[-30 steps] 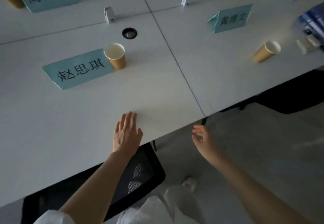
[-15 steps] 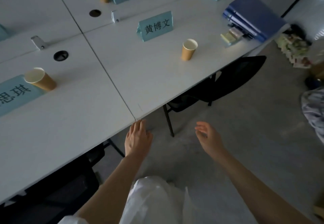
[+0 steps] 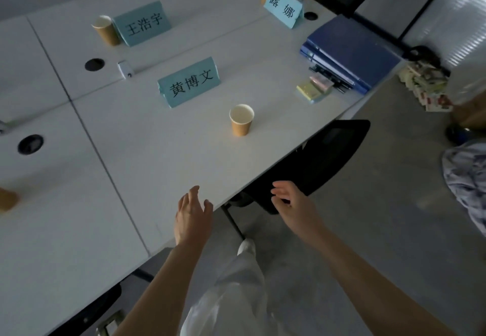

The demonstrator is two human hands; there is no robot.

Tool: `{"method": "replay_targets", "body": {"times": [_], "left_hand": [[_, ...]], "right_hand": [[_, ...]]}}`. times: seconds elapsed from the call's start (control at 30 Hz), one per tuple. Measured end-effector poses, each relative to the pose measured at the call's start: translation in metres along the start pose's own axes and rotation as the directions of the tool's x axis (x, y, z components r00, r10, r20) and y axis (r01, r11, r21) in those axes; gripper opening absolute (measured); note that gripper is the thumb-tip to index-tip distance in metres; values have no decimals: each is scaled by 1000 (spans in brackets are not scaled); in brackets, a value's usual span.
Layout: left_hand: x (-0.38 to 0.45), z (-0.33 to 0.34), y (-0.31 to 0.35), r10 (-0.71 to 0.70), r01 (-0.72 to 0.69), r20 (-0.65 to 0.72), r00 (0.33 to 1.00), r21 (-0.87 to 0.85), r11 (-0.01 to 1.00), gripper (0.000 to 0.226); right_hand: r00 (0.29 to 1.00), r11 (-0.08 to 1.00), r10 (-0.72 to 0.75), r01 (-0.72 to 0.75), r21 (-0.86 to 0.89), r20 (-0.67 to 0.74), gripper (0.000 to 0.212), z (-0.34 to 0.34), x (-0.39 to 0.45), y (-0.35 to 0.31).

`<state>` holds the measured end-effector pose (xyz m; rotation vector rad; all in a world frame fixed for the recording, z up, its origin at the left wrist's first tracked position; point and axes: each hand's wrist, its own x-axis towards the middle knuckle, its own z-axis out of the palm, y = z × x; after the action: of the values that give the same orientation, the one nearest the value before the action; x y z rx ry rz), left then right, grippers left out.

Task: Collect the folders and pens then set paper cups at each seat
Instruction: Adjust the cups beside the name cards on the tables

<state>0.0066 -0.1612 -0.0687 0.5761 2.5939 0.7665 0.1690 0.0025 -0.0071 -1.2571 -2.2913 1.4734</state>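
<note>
dim, bluish light; soft blur; wide-angle bending at the edges.

An office meeting room: joined white tables (image 3: 147, 156) carry 3 blue name cards (image 3: 190, 82), paper cups (image 3: 241, 120) by them, blue folders (image 3: 349, 54) at the far right corner, black chairs (image 3: 328, 156) pushed under the edge.

The middle of the tabletop (image 3: 163, 156) is bare, so a hand can pass. A paper cup (image 3: 241, 120) and a name card (image 3: 190, 82) stand above. Blue folders (image 3: 349, 54) block the upper right.
</note>
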Motion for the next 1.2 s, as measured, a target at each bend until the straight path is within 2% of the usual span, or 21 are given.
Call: {"method": "replay_targets", "body": {"times": [0.17, 0.43, 0.57, 0.77, 0.93, 1.1, 1.2], "left_hand": [[59, 17, 44, -2, 2, 14, 1000, 15, 1000, 43], [112, 40, 86, -53, 53, 7, 999, 40, 998, 44], [125, 59, 105, -133, 134, -28, 991, 32, 991, 44], [125, 85, 129, -281, 288, -107, 954, 53, 956, 46], [114, 104, 145, -408, 421, -148, 901, 72, 904, 51], [115, 116, 148, -440, 451, -143, 886, 53, 891, 58], [117, 121, 144, -432, 441, -116, 895, 69, 895, 65]], "right_hand": [[997, 998, -68, 67, 12, 47, 33, -17, 71, -21], [990, 996, -89, 90, -6, 106, 34, -47, 162, -25], [976, 991, -118, 126, -36, 184, 33, -60, 206, -19], [902, 968, -186, 236, -83, 389, 36, -79, 265, -10], [805, 937, -189, 319, -142, 563, 61, -79, 302, -12], [703, 903, -222, 410, -131, 675, 91, -45, 321, -26], [682, 889, -256, 444, -110, 685, 104, -26, 327, -29]]}}
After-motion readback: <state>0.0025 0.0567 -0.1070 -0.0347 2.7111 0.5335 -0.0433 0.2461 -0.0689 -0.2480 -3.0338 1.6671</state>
